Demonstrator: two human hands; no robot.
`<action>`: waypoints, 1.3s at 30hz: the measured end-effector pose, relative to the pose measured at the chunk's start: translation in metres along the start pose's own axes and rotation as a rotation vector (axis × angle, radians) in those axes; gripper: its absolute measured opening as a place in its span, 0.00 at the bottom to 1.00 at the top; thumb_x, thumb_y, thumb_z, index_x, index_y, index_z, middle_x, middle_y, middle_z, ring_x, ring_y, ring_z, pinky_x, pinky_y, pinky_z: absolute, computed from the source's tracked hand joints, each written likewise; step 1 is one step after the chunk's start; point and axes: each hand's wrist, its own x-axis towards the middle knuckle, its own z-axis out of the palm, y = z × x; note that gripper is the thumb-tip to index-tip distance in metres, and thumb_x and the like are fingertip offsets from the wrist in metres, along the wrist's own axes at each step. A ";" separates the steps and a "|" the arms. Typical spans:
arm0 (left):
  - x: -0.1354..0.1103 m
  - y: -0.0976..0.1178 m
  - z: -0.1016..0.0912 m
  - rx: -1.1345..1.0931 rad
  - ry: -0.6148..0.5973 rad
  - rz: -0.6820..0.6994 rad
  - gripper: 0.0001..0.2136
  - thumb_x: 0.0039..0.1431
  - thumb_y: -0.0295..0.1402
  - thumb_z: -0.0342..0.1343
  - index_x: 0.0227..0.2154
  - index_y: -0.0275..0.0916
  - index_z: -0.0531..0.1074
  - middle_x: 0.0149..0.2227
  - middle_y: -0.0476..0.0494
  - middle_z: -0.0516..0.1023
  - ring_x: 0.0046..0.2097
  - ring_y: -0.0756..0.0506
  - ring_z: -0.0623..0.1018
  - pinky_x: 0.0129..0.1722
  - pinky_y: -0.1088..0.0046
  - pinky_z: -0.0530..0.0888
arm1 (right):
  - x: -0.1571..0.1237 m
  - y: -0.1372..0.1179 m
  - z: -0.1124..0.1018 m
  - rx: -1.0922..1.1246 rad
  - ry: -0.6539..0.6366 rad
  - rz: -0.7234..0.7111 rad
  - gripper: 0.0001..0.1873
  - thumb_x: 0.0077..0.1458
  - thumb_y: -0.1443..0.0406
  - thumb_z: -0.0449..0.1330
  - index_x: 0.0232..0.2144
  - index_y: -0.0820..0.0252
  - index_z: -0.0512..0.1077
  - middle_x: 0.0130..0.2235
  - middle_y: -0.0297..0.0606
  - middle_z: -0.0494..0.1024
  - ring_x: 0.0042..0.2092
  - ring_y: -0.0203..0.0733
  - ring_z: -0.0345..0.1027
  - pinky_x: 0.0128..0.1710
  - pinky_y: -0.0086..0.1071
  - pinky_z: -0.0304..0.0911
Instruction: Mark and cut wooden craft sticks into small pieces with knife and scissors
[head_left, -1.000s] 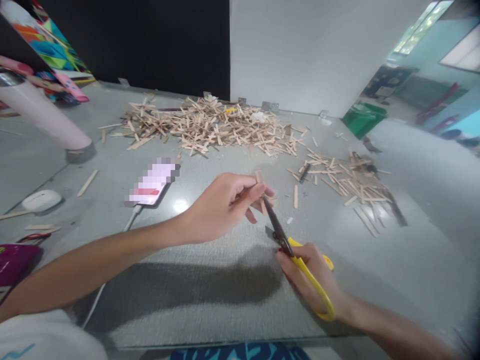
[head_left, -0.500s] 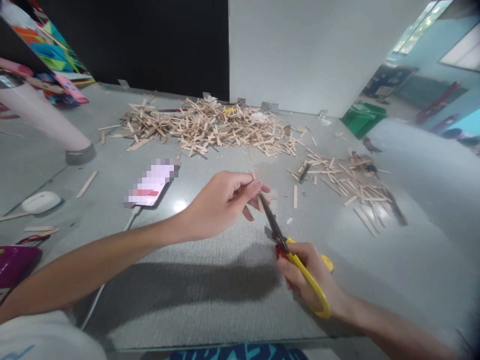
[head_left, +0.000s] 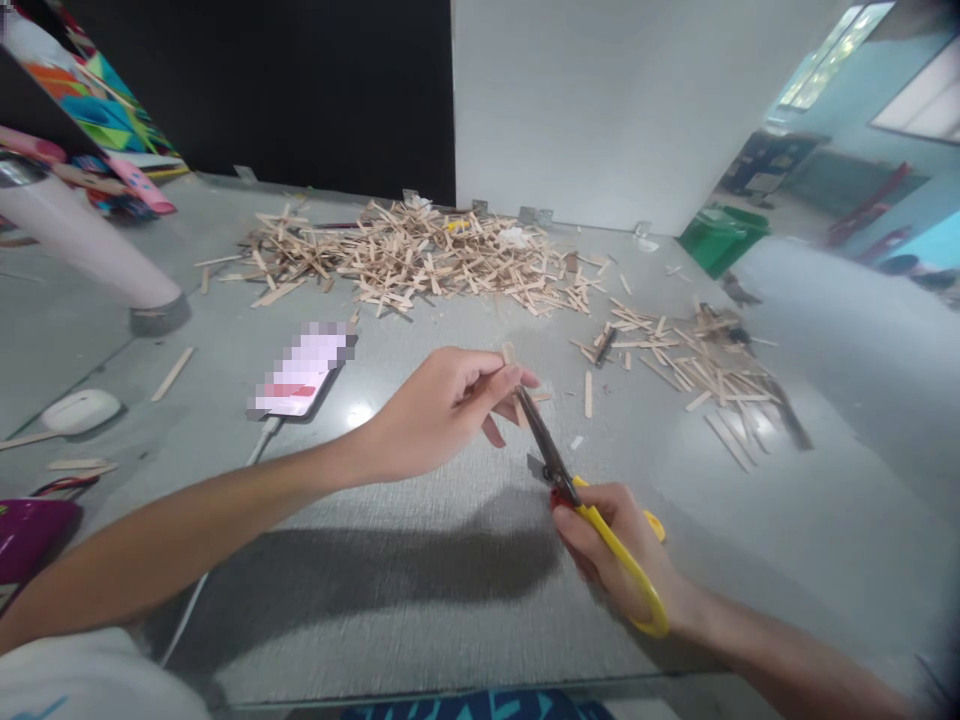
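Between thumb and fingers, my left hand [head_left: 442, 405] pinches a small wooden popsicle stick [head_left: 508, 353], whose top end pokes up above the fingertips. My right hand [head_left: 622, 550] is wrapped around the yellow handles of a pair of scissors [head_left: 546, 445]. The dark blades point up and to the left, and their tips meet the stick just at my left fingertips. Whether the blades are parted there is hard to see. Beyond both hands spreads a large heap of popsicle sticks [head_left: 420, 255]; a smaller scatter of sticks [head_left: 705, 370] lies to the right.
A phone [head_left: 307, 370] on a white cable lies left of my left hand. Farther left are a white mouse [head_left: 81, 410], a pale tumbler [head_left: 90, 235] and a purple object [head_left: 30, 540]. A black and white panel [head_left: 600, 110] stands behind the heap. A green bin [head_left: 720, 240] is beyond the table.
The scissors handles have spread slightly, with the lower yellow loop shifted a little right. My left hand still pinches the stick. The whole view has moved very slightly.
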 end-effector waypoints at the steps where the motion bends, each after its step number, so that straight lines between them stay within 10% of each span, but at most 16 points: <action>1: 0.000 0.000 0.000 -0.004 -0.001 -0.004 0.20 0.79 0.43 0.52 0.39 0.33 0.80 0.49 0.34 0.86 0.41 0.44 0.87 0.33 0.73 0.87 | 0.000 0.000 0.000 -0.005 0.003 -0.003 0.30 0.67 0.44 0.61 0.22 0.56 0.62 0.18 0.27 0.61 0.20 0.31 0.52 0.19 0.28 0.47; 20: 0.003 -0.005 -0.008 0.165 -0.062 0.086 0.19 0.79 0.41 0.50 0.36 0.35 0.79 0.47 0.36 0.87 0.36 0.47 0.87 0.32 0.75 0.84 | 0.000 -0.008 -0.001 -0.109 0.007 0.020 0.35 0.65 0.41 0.61 0.17 0.56 0.60 0.16 0.29 0.60 0.19 0.31 0.51 0.18 0.29 0.43; 32: 0.017 -0.012 -0.025 0.309 -0.202 0.085 0.18 0.77 0.39 0.49 0.38 0.36 0.80 0.50 0.36 0.87 0.37 0.46 0.87 0.33 0.75 0.82 | 0.009 0.001 0.000 0.598 -0.316 0.257 0.37 0.61 0.37 0.59 0.14 0.52 0.58 0.09 0.22 0.51 0.10 0.29 0.40 0.10 0.26 0.48; 39: 0.020 -0.007 -0.028 0.176 -0.230 -0.015 0.18 0.78 0.42 0.51 0.40 0.34 0.79 0.38 0.38 0.88 0.28 0.49 0.84 0.31 0.75 0.80 | 0.013 0.014 -0.007 0.393 -0.306 0.189 0.37 0.63 0.34 0.56 0.19 0.56 0.66 0.12 0.26 0.62 0.14 0.33 0.57 0.16 0.27 0.56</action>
